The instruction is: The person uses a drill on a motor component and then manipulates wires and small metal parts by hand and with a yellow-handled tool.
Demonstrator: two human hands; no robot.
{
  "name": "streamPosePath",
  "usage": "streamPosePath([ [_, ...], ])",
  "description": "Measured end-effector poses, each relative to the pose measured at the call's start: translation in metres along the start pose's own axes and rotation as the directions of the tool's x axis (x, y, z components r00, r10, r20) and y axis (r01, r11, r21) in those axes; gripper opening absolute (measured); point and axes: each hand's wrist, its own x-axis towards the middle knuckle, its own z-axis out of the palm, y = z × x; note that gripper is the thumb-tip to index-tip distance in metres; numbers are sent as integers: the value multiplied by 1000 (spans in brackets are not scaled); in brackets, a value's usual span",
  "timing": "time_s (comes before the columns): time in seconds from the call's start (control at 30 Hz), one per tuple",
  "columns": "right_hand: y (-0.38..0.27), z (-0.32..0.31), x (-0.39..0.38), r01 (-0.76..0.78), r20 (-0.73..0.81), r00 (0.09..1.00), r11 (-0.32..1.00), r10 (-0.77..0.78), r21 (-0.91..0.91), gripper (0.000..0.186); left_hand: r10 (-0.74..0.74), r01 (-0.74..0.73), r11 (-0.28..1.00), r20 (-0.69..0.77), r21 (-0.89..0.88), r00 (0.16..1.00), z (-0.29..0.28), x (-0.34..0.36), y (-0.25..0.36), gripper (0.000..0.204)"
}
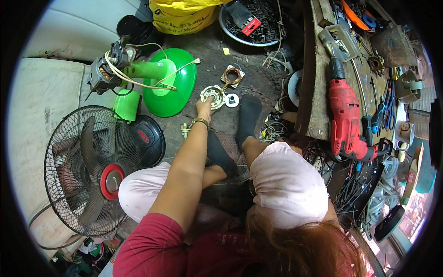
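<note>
My left hand (204, 109), a bracelet on its wrist, reaches down to a round pale metal motor housing (212, 96) on the floor. The fingers grip its near rim, with one finger over the inside. Close against the housing's right side is a white disc (232, 100) with a dark centre. Just beyond lies a stator (232, 76) with copper windings, and coloured wires run from it toward the housing. My right hand does not show; my knee and hair cover that side.
A green fan base (177, 85) with an exposed motor (102, 74) lies at the left, near a caged fan (92, 171). A basin (258, 44) of dark screws and a yellow sack (184, 17) stand behind. On the right bench (318, 97) rests a red drill (345, 115).
</note>
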Motion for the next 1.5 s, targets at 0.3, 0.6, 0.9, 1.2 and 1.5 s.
streamPosePath([
  [0.3,-2,0,12,61,1,998,998,-60,-25,44,183,-181,983,-58,34,982,-8,20,-23,30],
  [0.6,-31,-47,10,-81,-70,992,967,101,243,33,275,-273,961,-64,46,959,4,-13,-12,30],
  [0.9,-106,-140,111,63,-397,897,830,196,554,25,834,-759,363,174,540,523,38,-76,-19,42],
  [1.2,-134,-139,174,-120,-177,974,983,144,138,31,768,-690,201,325,696,552,38,-86,-39,44],
  [1.5,-130,-122,186,-123,-192,973,991,129,46,24,830,-781,292,260,552,494,35,-80,-39,45],
])
